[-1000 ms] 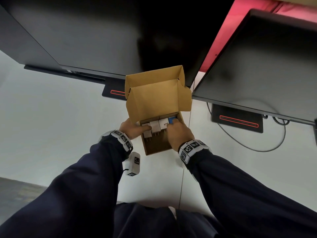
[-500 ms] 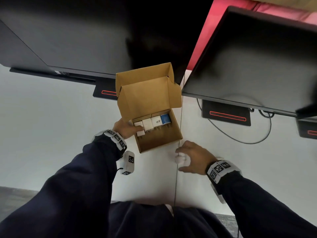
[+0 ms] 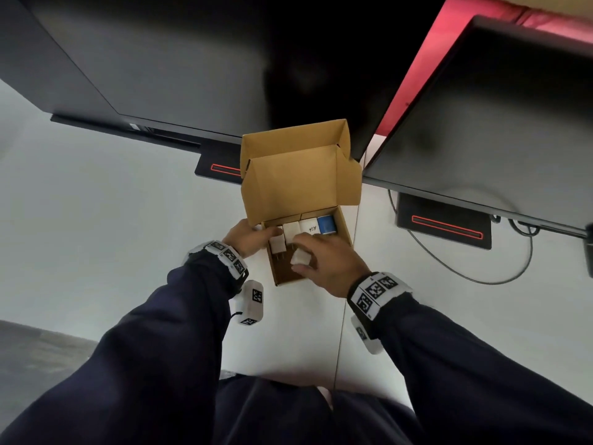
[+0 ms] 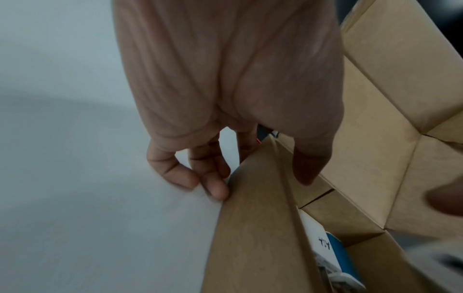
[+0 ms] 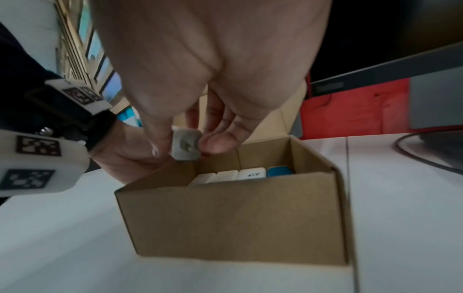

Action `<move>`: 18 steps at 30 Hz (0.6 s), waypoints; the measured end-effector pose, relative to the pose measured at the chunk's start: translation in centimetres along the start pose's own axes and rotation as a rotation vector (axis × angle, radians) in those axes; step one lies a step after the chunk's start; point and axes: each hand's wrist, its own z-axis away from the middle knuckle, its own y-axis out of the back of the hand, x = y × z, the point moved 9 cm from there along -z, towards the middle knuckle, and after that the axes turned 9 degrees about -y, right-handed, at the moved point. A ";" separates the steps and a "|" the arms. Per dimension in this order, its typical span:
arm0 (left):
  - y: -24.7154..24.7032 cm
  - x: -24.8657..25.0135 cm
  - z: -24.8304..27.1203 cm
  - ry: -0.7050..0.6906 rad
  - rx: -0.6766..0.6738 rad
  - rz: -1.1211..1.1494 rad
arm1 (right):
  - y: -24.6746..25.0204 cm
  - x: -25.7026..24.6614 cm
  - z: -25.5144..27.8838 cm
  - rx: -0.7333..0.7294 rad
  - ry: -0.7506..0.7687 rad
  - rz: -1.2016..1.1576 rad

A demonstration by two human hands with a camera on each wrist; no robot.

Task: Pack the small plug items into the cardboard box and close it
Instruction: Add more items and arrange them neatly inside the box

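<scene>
Packing partway done, lid open.
Four plugs, one blue, line the far wall of the cardboard box; right hand pinches another white plug just above it; left hand grips its left wall.

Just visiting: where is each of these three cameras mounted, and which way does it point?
Head: worn on the head, looking down at the open cardboard box on the white table; both dark sleeves, the left hand and the right hand show.
Left wrist: on the left wrist, looking along that hand at the box's side wall, which it holds.
Right wrist: on the right wrist, looking past the hand, which pinches a white plug, down into the box.
Shared: all three show the box and the blue plug inside.
</scene>
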 end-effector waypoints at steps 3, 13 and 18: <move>-0.1 0.1 0.1 0.000 -0.005 -0.012 | -1.1 -0.9 -2.2 -0.053 -0.016 0.146; 0.0 -1.5 -1.4 -0.064 0.011 0.041 | -5.4 -0.6 -4.7 -0.229 -0.150 0.273; 0.0 -0.5 -1.0 -0.081 0.018 0.039 | -3.9 -0.2 -3.8 -0.137 -0.114 0.105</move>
